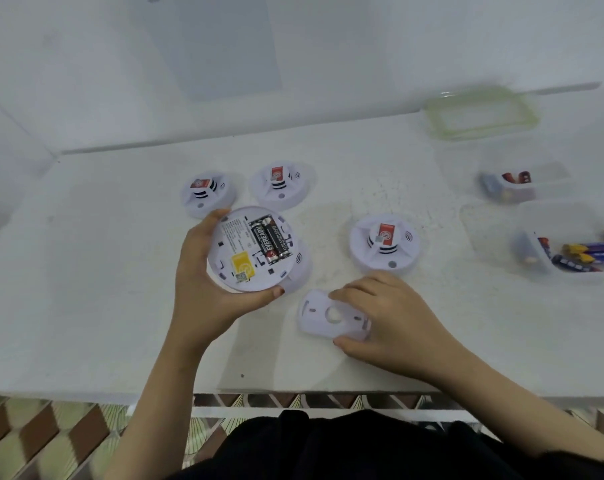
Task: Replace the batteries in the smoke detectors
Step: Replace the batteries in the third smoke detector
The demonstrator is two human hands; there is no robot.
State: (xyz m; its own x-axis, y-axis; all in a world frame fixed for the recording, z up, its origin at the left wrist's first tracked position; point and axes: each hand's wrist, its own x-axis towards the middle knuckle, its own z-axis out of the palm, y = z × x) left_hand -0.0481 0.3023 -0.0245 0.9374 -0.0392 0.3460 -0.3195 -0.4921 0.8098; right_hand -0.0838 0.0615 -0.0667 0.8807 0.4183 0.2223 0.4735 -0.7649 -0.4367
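Observation:
My left hand [203, 289] grips a white smoke detector [255, 249] turned back-side up, tilted above the table. Two black batteries [272, 241] lie in its uncovered compartment beside a yellow sticker. My right hand [383, 313] rests on the white mounting plate [323, 315], which lies flat on the table just right of the held detector, with thumb and fingers on its right end. Three other white detectors stand face up: two at the back [207, 194] [281, 185] and one to the right [383, 242].
On the white table [85, 289], a clear container [570, 251] with several loose batteries sits at the right edge. A smaller clear tray [517, 185] with batteries stands behind it. A green-rimmed lid [480, 114] lies at the back right. The table's front edge is close to my body.

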